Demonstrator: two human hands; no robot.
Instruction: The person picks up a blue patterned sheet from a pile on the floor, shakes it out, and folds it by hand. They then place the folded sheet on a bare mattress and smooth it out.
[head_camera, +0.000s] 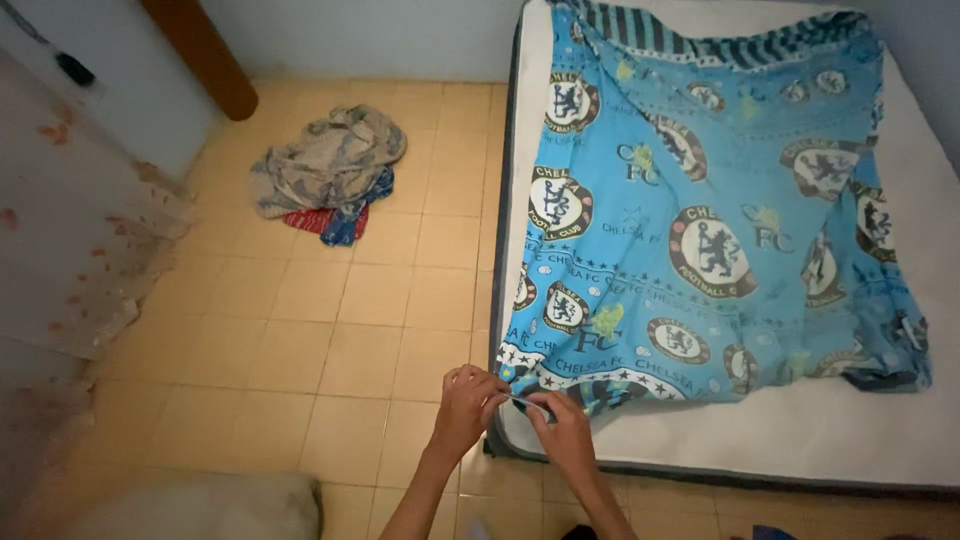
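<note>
1. Two hands work at the near corner of the bed: our left hand (468, 400) is closed on the hem of the blue sheet (700, 230), and our right hand (565, 428) pinches the same hem just beside it, fingers curled shut over a thin edge of cloth.

2. Our grip looks shallow, only the hem's edge between the fingertips. We judge that a firm tug could pull it free, and the corner would spring back onto the bed.

3. Most of the sheet lies bunched and creased across the white mattress (800, 430), with bare mattress showing along the near side and the right. Pulling on one corner alone could drag the whole sheet askew and uncover the far side.

4. That near corner hangs at the mattress edge, over the tiled floor (330, 330). If it drops, it would probably land on the tiles and pick up dirt.

5. A pile of clothes (325, 170) lies well apart on the floor to the left, and a grey cushion (210, 505) sits near our left forearm. We think a step sideways could catch a foot on the cushion; we cannot tell where our feet are.
</note>
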